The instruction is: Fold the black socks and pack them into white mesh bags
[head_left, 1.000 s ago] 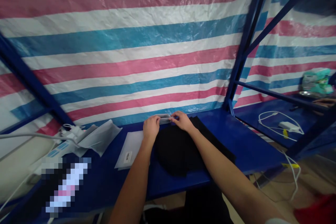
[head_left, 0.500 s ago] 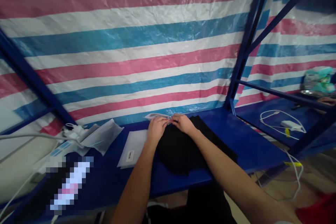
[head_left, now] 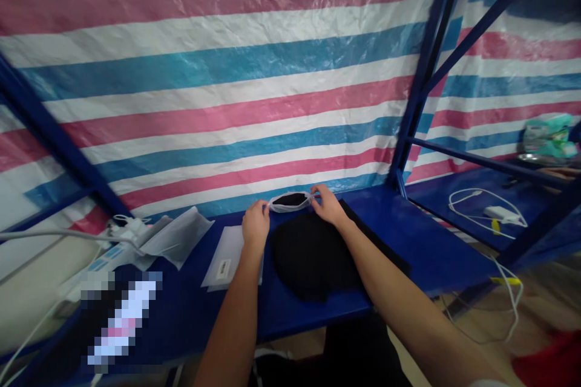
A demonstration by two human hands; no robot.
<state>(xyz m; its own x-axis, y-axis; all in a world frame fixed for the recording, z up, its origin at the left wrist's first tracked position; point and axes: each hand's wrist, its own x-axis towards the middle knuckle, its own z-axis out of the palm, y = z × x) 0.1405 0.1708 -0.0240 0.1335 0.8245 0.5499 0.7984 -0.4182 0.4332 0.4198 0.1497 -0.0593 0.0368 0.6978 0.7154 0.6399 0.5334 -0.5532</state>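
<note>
Your left hand (head_left: 255, 225) and right hand (head_left: 327, 205) pinch opposite ends of clear bag (head_left: 290, 201), mid-frame, stretching mouth wide above black cloth (head_left: 313, 254) on blue shelf (head_left: 422, 248); dark interior shows.

Two bare forearms come up from the near edge of the picture, both uncovered from elbow to wrist. The left hand (head_left: 255, 225) and the right hand (head_left: 327, 205) wear no gloves, and no rings, watch or bands show on them. The fingers (head_left: 319, 194) are bare too. At the near right corner a sliver of pale sleeve edge shows on the right upper arm. Low in the middle, below the surface's near edge, dark clothing covers the person's lap.
</note>
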